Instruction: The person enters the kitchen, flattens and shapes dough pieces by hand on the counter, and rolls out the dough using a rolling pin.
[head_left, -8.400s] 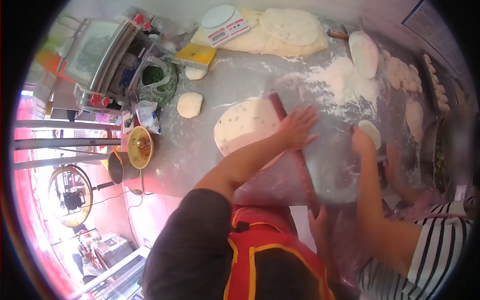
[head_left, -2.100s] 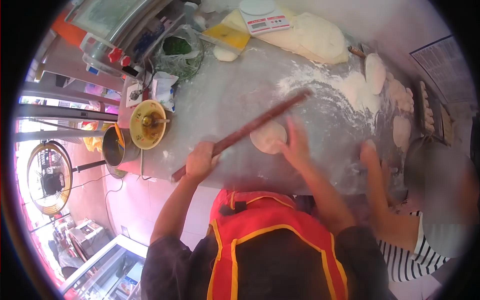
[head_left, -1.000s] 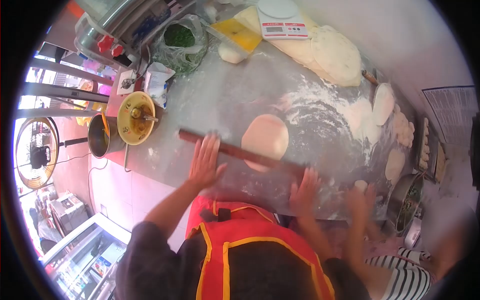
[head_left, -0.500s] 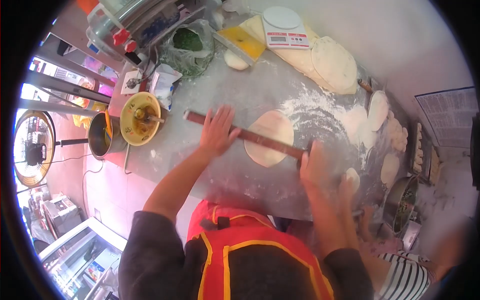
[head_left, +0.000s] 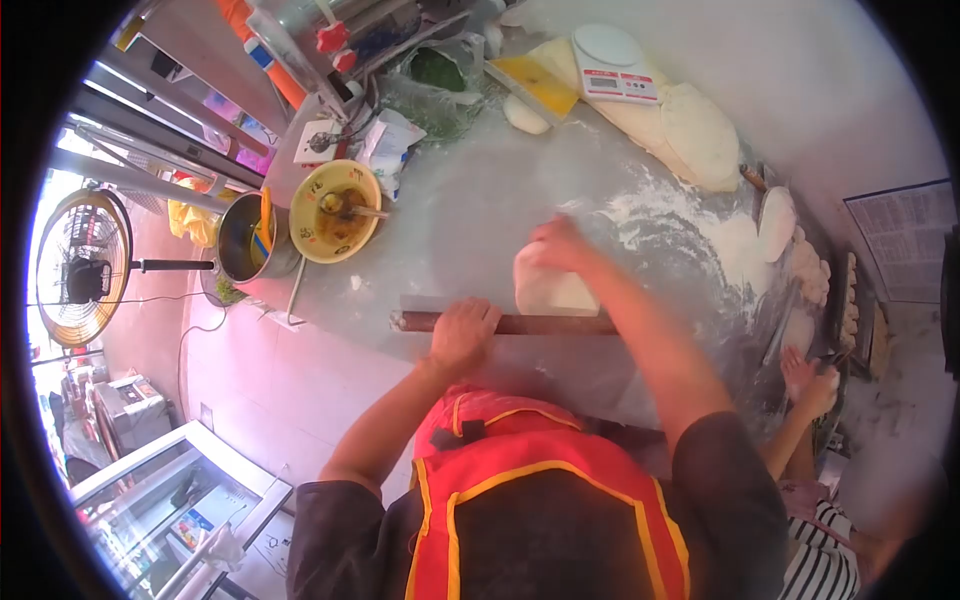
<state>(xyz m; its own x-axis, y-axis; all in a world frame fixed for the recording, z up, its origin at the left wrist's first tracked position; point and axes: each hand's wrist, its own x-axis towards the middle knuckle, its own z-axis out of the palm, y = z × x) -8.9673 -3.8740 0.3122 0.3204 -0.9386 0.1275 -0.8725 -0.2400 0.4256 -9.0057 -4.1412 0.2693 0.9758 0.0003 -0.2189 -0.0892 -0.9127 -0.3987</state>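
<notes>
A dark wooden rolling pin (head_left: 545, 325) lies across the near part of the floured worktop. My left hand (head_left: 466, 334) rests on its left part with the fingers curled over it. Just beyond the pin is a flat round of dough (head_left: 562, 292), its near edge touching or under the pin. At the dough's far edge, my right hand (head_left: 562, 246) is closed, apparently pinching the edge. Motion blurs that hand, and my right forearm hides the pin's right end.
A yellow bowl (head_left: 307, 238) with a utensil stands at left beside a metal pot (head_left: 228, 262). A kitchen scale (head_left: 615, 68) sits by larger dough sheets (head_left: 700, 135). Loose flour (head_left: 650, 215) covers the right side. A co-worker's hands (head_left: 815, 390) are at far right.
The rolling pin has come back toward me and lies straighter across. My right hand has left the pin's right end and moved to the dough's far edge. My left hand stays on the pin.
</notes>
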